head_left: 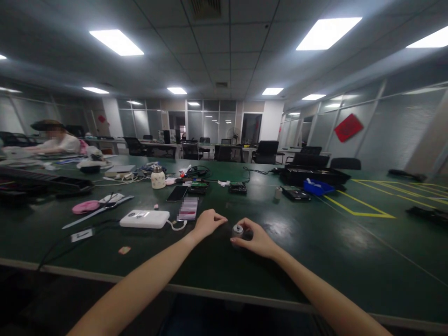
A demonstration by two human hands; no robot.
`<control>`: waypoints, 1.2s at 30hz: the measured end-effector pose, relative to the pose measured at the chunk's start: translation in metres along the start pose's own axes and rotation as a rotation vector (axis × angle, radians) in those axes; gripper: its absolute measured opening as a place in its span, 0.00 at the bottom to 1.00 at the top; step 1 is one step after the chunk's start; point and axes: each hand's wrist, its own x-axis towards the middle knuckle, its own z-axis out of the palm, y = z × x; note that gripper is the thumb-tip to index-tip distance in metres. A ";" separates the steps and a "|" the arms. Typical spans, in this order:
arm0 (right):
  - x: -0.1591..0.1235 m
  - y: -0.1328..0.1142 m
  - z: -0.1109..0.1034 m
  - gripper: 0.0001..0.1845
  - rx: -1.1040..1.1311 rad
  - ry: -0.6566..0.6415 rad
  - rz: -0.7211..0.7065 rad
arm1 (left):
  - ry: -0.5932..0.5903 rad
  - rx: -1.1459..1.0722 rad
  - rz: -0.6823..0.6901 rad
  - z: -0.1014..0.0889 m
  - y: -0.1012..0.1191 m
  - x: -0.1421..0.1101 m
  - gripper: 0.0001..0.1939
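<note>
Both my forearms reach out over a dark green table (315,261). My right hand (254,238) curls round a small silver cylindrical part (237,230) that stands on the table, thumb and fingers closed on its sides. My left hand (207,223) lies just left of it with the fingers curled in and thumb against forefinger; whether it pinches anything is too small to see. A white power bank (144,219) with a short cable lies left of my left hand.
Behind my hands lie a dark phone (177,193), a pale card (188,208), circuit boards (238,188), a small white bottle (158,177), a pink disc (86,206), black trays with a blue bin (318,186). Yellow floor-tape lines (353,205) mark the right. A person (56,139) sits far left.
</note>
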 end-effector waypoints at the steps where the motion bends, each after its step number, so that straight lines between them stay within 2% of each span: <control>1: 0.000 0.000 0.000 0.18 0.003 -0.005 -0.001 | -0.005 0.001 0.002 0.000 -0.001 0.000 0.13; 5: -0.001 0.001 0.000 0.19 -0.073 -0.039 -0.020 | 0.001 -0.045 0.028 -0.004 0.008 -0.003 0.13; 9: -0.002 0.003 0.000 0.24 -0.278 -0.027 -0.044 | -0.009 -0.324 0.089 -0.007 0.026 -0.008 0.14; 13: -0.002 0.005 0.001 0.28 -0.303 -0.043 -0.049 | -0.098 -0.527 0.122 -0.001 0.039 -0.014 0.16; 17: -0.002 0.004 0.001 0.26 -0.297 -0.048 -0.053 | -0.105 -0.636 0.068 0.003 0.043 -0.017 0.20; 21: -0.002 0.003 0.001 0.25 -0.299 -0.057 -0.058 | -0.096 -0.649 0.079 0.003 0.042 -0.018 0.21; 26: -0.002 0.004 0.002 0.27 -0.303 -0.062 -0.078 | -0.099 -0.546 0.131 0.002 0.041 -0.019 0.17; 30: -0.002 0.001 0.001 0.26 -0.312 -0.074 -0.062 | -0.154 -0.465 0.120 -0.003 0.044 -0.021 0.15; 33: -0.002 -0.003 -0.002 0.22 -0.255 -0.043 -0.026 | -0.202 -0.551 0.101 -0.005 0.046 -0.021 0.14; 36: 0.000 -0.005 -0.006 0.15 -0.188 0.066 -0.021 | -0.173 -0.687 0.083 -0.005 0.045 -0.021 0.17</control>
